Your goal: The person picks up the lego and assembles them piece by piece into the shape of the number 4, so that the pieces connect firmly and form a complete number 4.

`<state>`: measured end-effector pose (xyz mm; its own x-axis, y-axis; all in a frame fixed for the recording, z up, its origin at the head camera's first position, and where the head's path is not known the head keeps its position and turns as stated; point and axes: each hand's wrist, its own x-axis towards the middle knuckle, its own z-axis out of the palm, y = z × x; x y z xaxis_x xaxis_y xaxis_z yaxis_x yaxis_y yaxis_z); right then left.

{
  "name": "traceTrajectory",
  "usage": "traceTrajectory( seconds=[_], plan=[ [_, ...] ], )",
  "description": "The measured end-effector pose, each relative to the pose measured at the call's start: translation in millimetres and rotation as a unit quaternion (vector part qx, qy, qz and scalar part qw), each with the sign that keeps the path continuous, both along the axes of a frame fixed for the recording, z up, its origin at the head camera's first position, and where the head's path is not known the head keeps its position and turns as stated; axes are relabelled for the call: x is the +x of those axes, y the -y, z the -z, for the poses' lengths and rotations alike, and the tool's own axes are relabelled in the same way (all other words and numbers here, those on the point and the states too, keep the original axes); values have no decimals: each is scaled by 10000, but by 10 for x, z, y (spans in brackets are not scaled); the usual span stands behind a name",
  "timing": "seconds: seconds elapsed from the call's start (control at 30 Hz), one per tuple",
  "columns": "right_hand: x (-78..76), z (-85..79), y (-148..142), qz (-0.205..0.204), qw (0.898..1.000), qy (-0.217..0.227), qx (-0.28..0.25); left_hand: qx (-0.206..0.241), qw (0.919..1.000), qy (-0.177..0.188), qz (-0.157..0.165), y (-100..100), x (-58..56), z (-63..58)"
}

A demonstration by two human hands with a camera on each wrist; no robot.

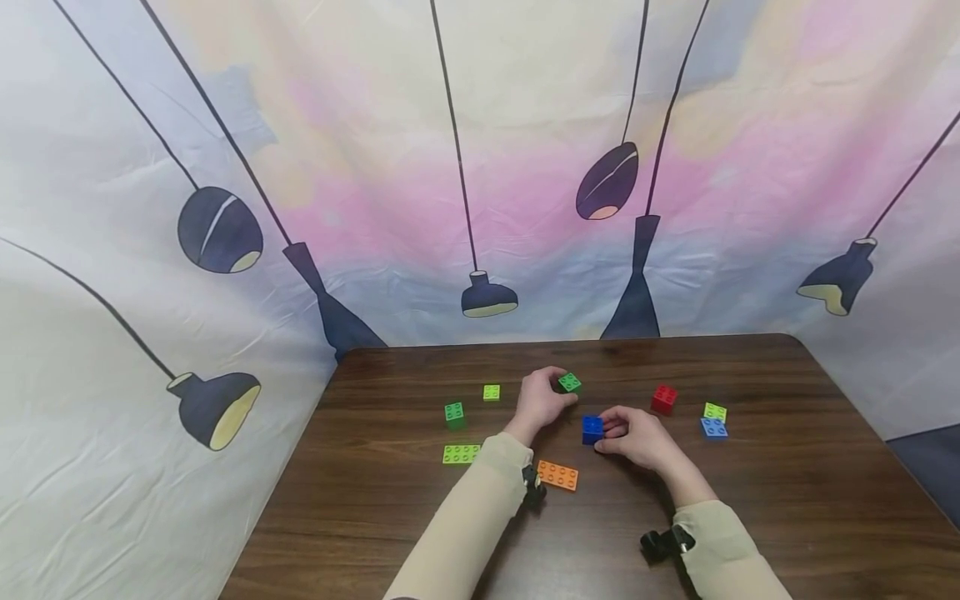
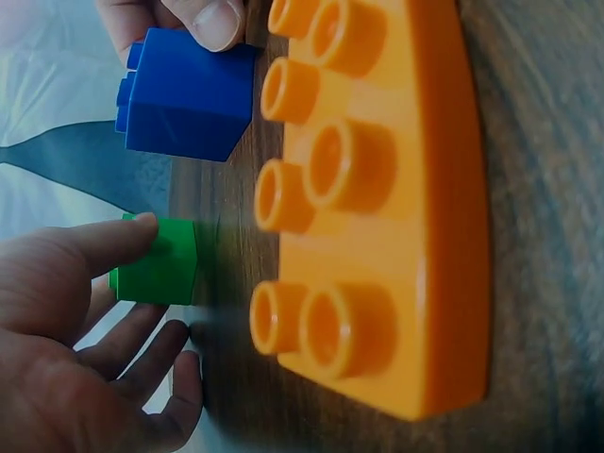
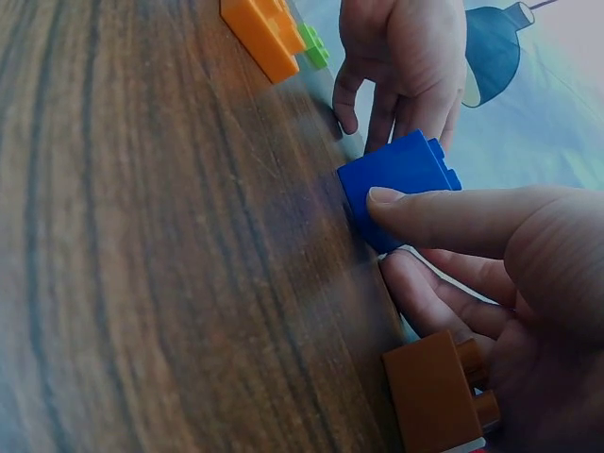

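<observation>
Pinching, at lower centre, green square plastic brick (image 1: 570, 383) in left hand (image 1: 540, 402), blue square plastic brick (image 1: 592, 430) in right hand (image 1: 639, 437); could knock together through inward drift.

Head view: the left sleeve (image 1: 465, 512) is covering one end of the long lime brick (image 1: 459, 454); both sleeves are running off the bottom edge, and a dark shape (image 1: 933, 473) at the right edge is being cut short. Left wrist view: the top edge is cropping the orange brick (image 2: 406, 236) and the right hand (image 2: 217, 24), while the left edge is cutting the left hand (image 2: 75, 311). Right wrist view: the blue brick (image 3: 406, 168) is masking the left hand's fingertips; a pale sliver (image 3: 467, 445) below the brown brick (image 3: 432, 392) is appearing too small to name.
</observation>
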<state>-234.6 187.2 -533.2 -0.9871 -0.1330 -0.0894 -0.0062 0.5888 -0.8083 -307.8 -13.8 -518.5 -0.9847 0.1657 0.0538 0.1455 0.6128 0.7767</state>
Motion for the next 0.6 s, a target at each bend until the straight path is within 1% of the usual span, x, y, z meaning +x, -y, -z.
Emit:
traceTrajectory(
  seconds=[0.27, 0.6],
  plan=[
    [8, -12, 17, 1, 10000, -6, 65, -92, 9999, -12, 55, 36, -16, 16],
    [22, -27, 21, 21, 10000, 7, 86, 56, 9997, 83, 219, 104, -6, 22]
  ],
)
